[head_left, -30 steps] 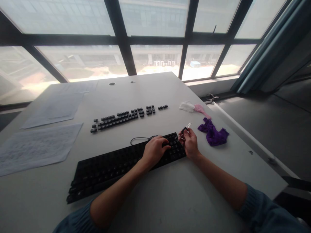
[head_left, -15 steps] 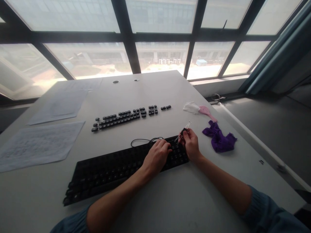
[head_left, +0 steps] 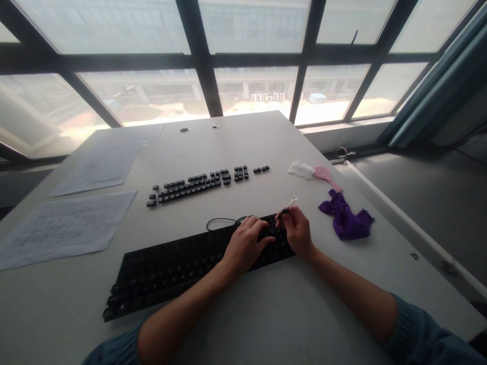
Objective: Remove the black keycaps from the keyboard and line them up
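A black keyboard (head_left: 167, 258) lies slantwise across the near part of the table, its upper-left section looking bare of keycaps. Over its right part rests my left hand (head_left: 245, 241), thumb and fingers apart, touching the keyboard; whether the fingertips touch a key is hidden. My right hand (head_left: 299, 230) is closed around a keycap puller (head_left: 292, 201) with a dark grip and thin wire loops. The lower wire end points down at the right end of the keyboard, its tip partly hidden by my fingers. Behind the keyboard, removed keycaps (head_left: 190, 189) lie in rows.
A purple cloth (head_left: 352, 223), a pink brush (head_left: 323, 174) and a white tissue (head_left: 302, 169) lie on the right. Written paper sheets (head_left: 76, 225) cover the left of the white table (head_left: 236, 142). A black cable (head_left: 218, 219) curls behind the keyboard. Windows rise beyond.
The right hand has tilted the keycap puller and lowered it toward the keys. My left thumb has stretched out to the right. The whole view has shifted slightly.
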`<state>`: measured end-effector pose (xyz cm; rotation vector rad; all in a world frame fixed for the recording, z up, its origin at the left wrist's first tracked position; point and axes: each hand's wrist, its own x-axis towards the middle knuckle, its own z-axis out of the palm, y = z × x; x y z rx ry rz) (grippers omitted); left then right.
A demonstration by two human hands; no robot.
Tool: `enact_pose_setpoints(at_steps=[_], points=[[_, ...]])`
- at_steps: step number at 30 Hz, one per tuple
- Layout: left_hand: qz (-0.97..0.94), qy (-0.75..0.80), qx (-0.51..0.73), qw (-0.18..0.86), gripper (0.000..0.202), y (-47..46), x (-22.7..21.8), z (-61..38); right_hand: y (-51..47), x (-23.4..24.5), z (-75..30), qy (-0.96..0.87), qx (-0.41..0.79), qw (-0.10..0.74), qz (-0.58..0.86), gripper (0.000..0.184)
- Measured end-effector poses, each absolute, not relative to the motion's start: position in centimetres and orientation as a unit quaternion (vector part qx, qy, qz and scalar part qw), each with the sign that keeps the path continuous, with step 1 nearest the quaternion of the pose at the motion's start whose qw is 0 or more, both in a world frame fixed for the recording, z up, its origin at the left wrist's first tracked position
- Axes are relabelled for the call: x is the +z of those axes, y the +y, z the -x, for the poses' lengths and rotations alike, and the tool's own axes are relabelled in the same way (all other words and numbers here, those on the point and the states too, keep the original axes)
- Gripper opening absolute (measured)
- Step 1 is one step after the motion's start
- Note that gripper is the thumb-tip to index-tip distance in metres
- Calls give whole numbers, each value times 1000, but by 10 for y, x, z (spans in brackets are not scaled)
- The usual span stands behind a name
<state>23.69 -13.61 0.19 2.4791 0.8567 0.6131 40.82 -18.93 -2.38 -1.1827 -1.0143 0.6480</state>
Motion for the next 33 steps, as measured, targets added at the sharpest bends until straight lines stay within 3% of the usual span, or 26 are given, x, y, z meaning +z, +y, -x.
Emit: enact_pose_setpoints(at_steps=[11, 26, 33], points=[[-884, 318, 238, 247, 18, -134, 2, -237, -193, -20, -408, -506, 256, 631, 529, 9], [-885, 313, 255, 234, 26, -132, 1, -237, -192, -20, -410, -586, 229, 548, 552, 11], [-892, 299, 246, 235, 17, -132, -1, -238, -191, -16, -409, -627, 210, 540, 521, 15]])
